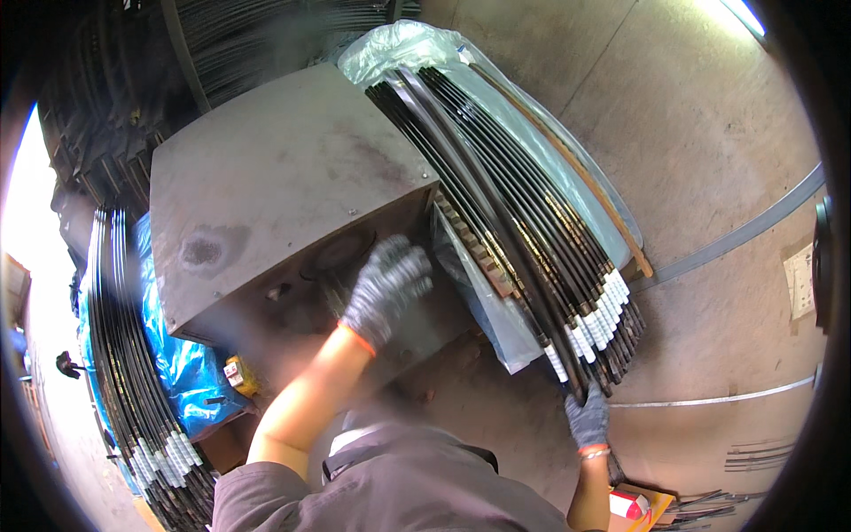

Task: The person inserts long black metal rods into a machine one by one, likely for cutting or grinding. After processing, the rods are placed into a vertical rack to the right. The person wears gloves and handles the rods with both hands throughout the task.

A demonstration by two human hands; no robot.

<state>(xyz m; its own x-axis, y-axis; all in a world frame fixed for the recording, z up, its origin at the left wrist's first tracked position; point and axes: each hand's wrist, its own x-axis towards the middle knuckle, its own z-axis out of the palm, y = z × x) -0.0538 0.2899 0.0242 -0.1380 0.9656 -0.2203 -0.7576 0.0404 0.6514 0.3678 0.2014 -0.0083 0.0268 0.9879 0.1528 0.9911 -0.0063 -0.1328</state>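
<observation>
Concrete floor [709,133] surrounds a steel workbench [266,177]. Gloved right hand [588,417] clamps one black rod's end in the right-side rod bundle [532,230]; best drawn straight out. Left hand [386,288], fingers curled, steadies the bench side.

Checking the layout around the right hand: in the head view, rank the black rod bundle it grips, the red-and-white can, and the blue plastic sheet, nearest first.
1. Black rod bundle, gripped by the right hand.
2. Red-and-white can, just below the hand.
3. Blue plastic sheet, far left.
</observation>
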